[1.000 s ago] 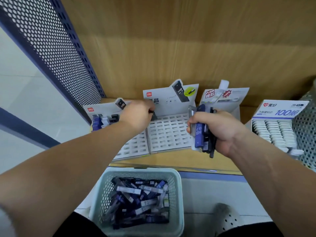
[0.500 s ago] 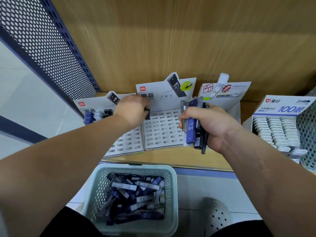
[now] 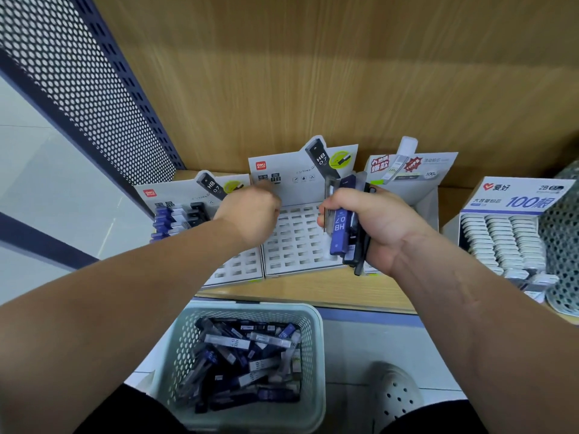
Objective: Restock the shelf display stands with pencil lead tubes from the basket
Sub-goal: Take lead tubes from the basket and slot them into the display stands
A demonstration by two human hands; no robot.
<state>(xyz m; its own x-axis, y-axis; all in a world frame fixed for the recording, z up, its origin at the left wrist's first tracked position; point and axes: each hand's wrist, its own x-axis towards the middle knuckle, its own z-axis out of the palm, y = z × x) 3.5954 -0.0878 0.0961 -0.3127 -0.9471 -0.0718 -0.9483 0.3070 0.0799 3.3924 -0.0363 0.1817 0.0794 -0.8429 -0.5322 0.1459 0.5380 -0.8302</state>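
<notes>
Barely started: left stand [image 3: 238, 267] has few tubes [image 3: 170, 219], middle stand [image 3: 297, 245] bare, basket [image 3: 316, 355] loaded. Right hand [image 3: 376, 223] gripping tube bundle [image 3: 340, 233]; left hand [image 3: 250, 211] contents hidden.

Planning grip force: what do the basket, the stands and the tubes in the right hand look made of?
Basket: likely moulded plastic, pale, matt; its walls are evenly perforated. Stands: probably printed card, white, matt; folded backboards, cut slots. Tubes in the right hand: seemingly hard plastic, smooth, blue, black and clear.
</notes>
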